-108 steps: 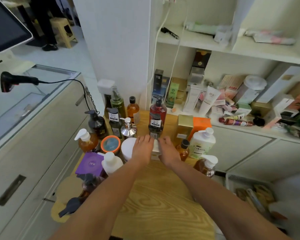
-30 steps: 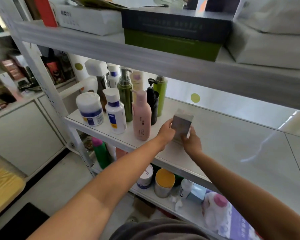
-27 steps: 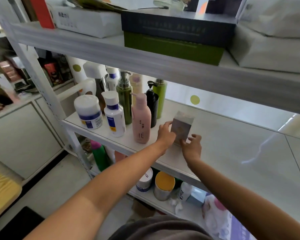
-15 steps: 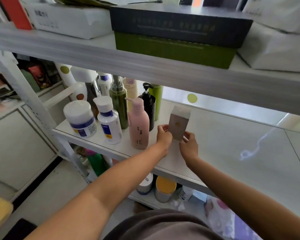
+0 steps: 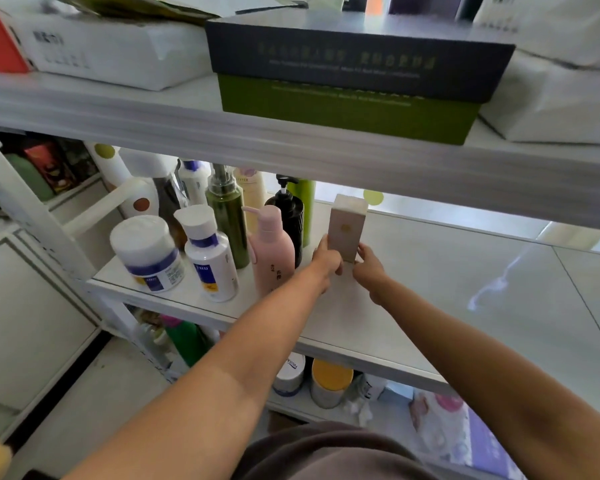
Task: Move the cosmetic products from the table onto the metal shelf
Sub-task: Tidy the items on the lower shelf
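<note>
Upright, pale beige box (image 5: pixel 346 227), gold emblem.

a white metal shelving unit (image 5: pixel 465 271) fills the view, its glossy middle board reflecting bright daylight from the right, with a perforated white upright (image 5: pixel 32 209) at its left corner. the board above carries a dark box (image 5: pixel 357 53) stacked on a green box (image 5: pixel 343 112), flanked by white packages. to the left stands a pale cabinet (image 5: pixel 21 306) with panelled doors, over a light grey floor (image 5: pixel 94 403) edged by a dark strip
</note>
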